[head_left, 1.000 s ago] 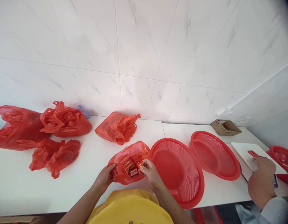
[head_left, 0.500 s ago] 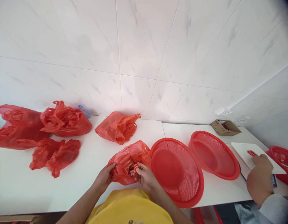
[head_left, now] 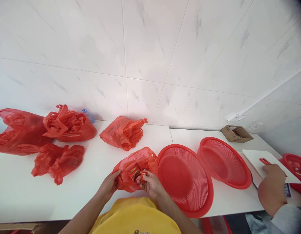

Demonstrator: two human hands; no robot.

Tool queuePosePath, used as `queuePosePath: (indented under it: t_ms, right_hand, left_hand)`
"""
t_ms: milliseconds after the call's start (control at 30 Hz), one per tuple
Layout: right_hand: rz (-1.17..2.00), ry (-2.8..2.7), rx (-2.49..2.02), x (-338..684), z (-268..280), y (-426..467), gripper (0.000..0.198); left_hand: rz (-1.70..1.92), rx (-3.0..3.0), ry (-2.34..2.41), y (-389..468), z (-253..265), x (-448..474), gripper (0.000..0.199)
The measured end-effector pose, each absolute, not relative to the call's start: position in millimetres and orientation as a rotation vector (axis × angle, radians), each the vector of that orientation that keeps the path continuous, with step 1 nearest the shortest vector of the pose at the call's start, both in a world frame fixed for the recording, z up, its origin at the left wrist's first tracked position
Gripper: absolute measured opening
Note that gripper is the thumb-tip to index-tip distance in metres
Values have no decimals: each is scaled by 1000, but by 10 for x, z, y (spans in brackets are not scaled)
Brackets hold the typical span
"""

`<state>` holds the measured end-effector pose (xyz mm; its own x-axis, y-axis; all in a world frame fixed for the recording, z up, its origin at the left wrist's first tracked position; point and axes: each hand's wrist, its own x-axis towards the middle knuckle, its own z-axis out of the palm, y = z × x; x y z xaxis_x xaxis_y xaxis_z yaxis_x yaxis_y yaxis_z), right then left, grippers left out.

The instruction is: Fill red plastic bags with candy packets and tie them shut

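An opened red plastic bag lies on the white table close in front of me. My left hand pinches its near left edge between thumb and fingers. Over the bag's mouth, my right hand grips a small red packet with a pale marking. A red and gold packet lies inside the bag, left of my right fingers. Whatever lies beneath my right hand in the bag is mostly hidden.
Two red perforated baskets stand to the right. Knotted red bags and a bottle are at left; another bag lies behind. A co-worker's hand holds a red item over a white board, near a cardboard box.
My right hand has shifted slightly and turned the small red packet, so another side of it shows. My left hand stays on the bag's edge.
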<state>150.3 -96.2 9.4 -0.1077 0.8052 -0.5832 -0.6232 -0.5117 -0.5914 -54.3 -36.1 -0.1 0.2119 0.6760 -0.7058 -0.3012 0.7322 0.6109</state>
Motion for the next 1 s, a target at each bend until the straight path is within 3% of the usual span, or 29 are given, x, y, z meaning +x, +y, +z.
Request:
queuePosePath:
  t_ms: [400,700,1000]
  right_hand:
    - [1676,-352,-1138,1501,105,-938,40]
    - [1752,-237,-1116,1484,173,-927,35]
    - [1776,-168,-1087,1478,102,-903,37]
  left_hand:
    - [713,363,1200,-358,36,-519,21]
    - [726,359,1182,-342,47,-498,16]
    - [731,366,1182,-342,31,-518,23]
